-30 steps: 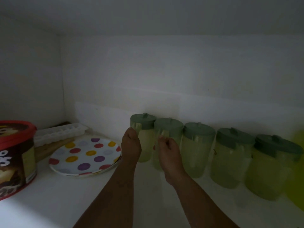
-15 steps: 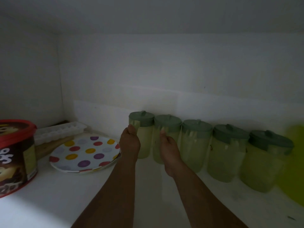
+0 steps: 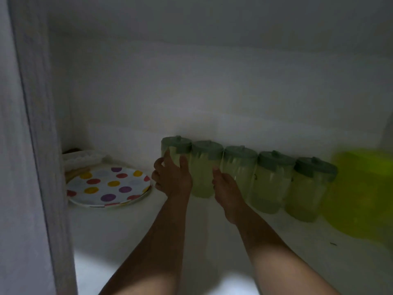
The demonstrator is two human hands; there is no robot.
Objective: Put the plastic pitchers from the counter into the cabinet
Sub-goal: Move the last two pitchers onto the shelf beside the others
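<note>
Several pale green plastic pitchers with dark green lids stand in a row against the back wall of the cabinet shelf [image 3: 127, 231]. My left hand [image 3: 172, 179] wraps the leftmost pitcher [image 3: 175, 145] from the front, thumb and fingers spread on its sides. My right hand [image 3: 225, 188] rests against the right side of the second pitcher [image 3: 202, 177], with the thumb up beside the third pitcher [image 3: 238, 171]; its fingers are hidden. All pitchers stand upright and touch one another.
A polka-dot plate [image 3: 108, 186] lies left of the pitchers, with a white ice tray [image 3: 83, 158] behind it. A blurred yellow-green container [image 3: 361, 188] stands at the right end of the row. The cabinet's side panel [image 3: 42, 145] fills the left edge.
The view has swung so the cabinet side panel now hides the red tub. My left hand has spread wider around the leftmost pitcher. Both hands stay at the row's left end.
</note>
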